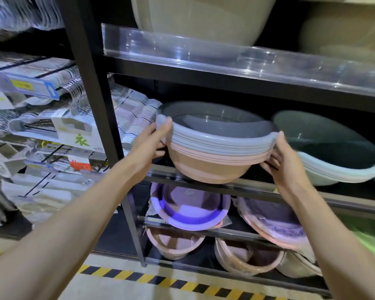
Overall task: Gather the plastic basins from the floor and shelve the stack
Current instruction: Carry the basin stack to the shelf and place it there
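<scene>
A nested stack of plastic basins (214,152), grey on top, pale blue in the middle and pink below, sits tilted at the front edge of the middle shelf (258,188). My left hand (158,139) grips the stack's left rim, thumb over the top. My right hand (281,161) holds the right rim from the side and below. The stack's base overhangs the shelf's front rail.
A dark green and pale basin stack (333,152) lies tilted just right of the stack. Purple and pink basins (191,208) fill the lower shelves. Large beige tubs (195,16) stand above behind a clear guard. A black upright post (95,105) and packaged hangers are left. Hazard tape (160,280) marks the floor.
</scene>
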